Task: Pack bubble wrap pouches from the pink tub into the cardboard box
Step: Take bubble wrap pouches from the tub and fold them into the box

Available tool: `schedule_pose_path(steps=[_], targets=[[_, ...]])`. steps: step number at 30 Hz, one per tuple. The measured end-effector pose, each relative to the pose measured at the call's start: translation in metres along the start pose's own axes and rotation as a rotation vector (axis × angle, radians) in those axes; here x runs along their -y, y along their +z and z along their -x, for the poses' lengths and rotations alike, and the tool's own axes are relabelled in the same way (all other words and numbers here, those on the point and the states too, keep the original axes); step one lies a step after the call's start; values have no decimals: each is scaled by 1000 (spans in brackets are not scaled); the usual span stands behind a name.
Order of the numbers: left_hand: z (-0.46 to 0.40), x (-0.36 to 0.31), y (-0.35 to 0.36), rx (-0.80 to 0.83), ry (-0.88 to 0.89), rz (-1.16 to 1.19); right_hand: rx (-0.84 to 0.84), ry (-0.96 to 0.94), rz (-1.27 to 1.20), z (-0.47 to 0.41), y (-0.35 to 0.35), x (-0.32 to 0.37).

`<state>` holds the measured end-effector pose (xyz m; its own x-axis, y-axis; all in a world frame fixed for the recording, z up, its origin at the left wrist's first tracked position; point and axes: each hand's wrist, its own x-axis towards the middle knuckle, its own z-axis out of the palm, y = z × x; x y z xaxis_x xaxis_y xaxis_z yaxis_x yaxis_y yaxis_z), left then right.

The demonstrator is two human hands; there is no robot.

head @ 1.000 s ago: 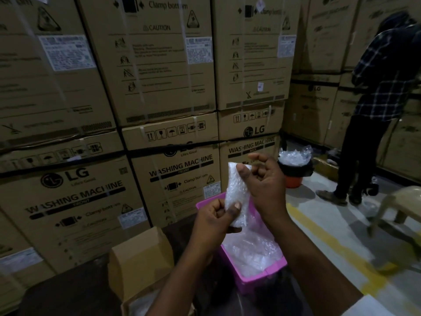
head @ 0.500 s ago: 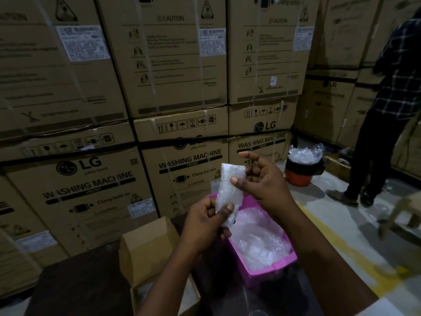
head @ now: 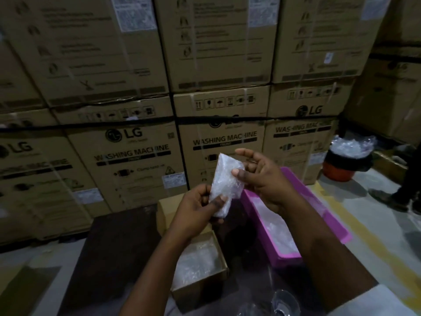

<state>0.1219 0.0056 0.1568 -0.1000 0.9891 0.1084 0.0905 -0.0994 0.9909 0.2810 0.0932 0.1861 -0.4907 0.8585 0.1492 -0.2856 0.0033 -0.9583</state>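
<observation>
A clear bubble wrap pouch [head: 224,181] stands upright between both hands, above the gap between box and tub. My left hand [head: 196,210] pinches its lower end with thumb and fingers. My right hand [head: 262,179] holds its upper right edge with the thumb, the other fingers spread. The pink tub [head: 328,215] lies to the right under my right forearm, with more pouches [head: 278,233] inside. The open cardboard box [head: 218,277] sits below my left wrist and holds bubble wrap [head: 196,261].
Both containers rest on a dark table [head: 114,252]. Stacked washing machine cartons [head: 141,142] form a wall behind. An orange and black bucket [head: 344,165] of bubble wrap stands on the floor at right, near a person's legs [head: 407,188]. A clear item [head: 282,302] lies at the table's front edge.
The view has swung left and down, so more of the cardboard box shows. Both hands with the pouch have shifted toward the box, and the right fingers have opened out.
</observation>
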Motion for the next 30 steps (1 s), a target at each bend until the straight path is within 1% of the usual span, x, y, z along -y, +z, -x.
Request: schedule_pose_path(steps=[3,7,9,15,18,19,23,27,30], targets=[[4,6,-17,-61,21,-92,77,55,-161,-11,21,-11],[12,16,-40,-151,6,-83,126,115,-243,-23,47,-28],[16,18,-50,-175,-22,-68,129,130,-190,-28,59,-39],[32,34,-74,-207,-51,-39,179,206,143,-36,81,-60],[36,45,-83,-232,-72,-78,155,245,216,-36,87,-74],[38,49,-85,-240,-77,-95,157,266,201,-36,89,-77],[45,66,-88,-239,-104,-172,197,414,-37,-40,94,-87],[49,72,-87,-241,-113,-258,287,518,-129,-43,93,-97],[50,73,-88,-216,-139,-249,324,564,-165,-47,94,-107]])
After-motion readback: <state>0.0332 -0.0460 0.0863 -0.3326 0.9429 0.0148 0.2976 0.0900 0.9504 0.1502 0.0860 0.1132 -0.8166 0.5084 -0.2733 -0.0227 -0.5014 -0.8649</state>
